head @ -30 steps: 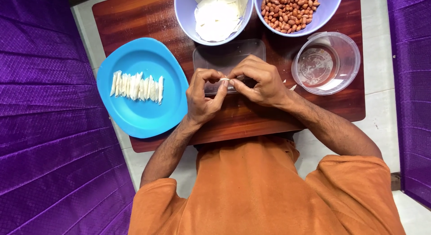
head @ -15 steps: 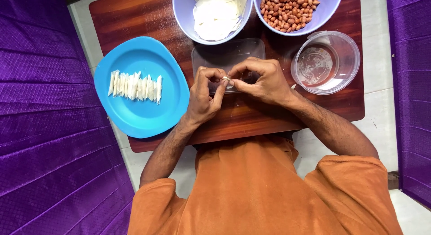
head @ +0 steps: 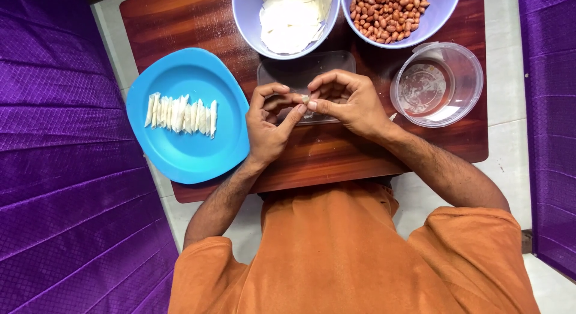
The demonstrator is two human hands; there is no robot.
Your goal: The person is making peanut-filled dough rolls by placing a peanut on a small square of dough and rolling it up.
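Observation:
My left hand (head: 270,125) and my right hand (head: 348,104) meet over a clear plastic lid (head: 303,71) on the wooden board (head: 180,26). Their fingertips pinch one small pale dough piece (head: 305,99) between them. To the left, a blue plate (head: 189,140) carries a row of several folded white dough pieces (head: 180,114). At the far edge stands a lilac bowl of white dough sheets (head: 291,17), and beside it a lilac bowl of peanuts (head: 390,11).
A clear round container (head: 438,86) with a little liquid stands at the right of the board. Purple cloth (head: 54,170) lies along the left side and also at the right edge. Pale floor tiles show around the board.
Both hands stay together over the lid; the fingers have shifted slightly around the small dough piece. The plate and bowls have not moved.

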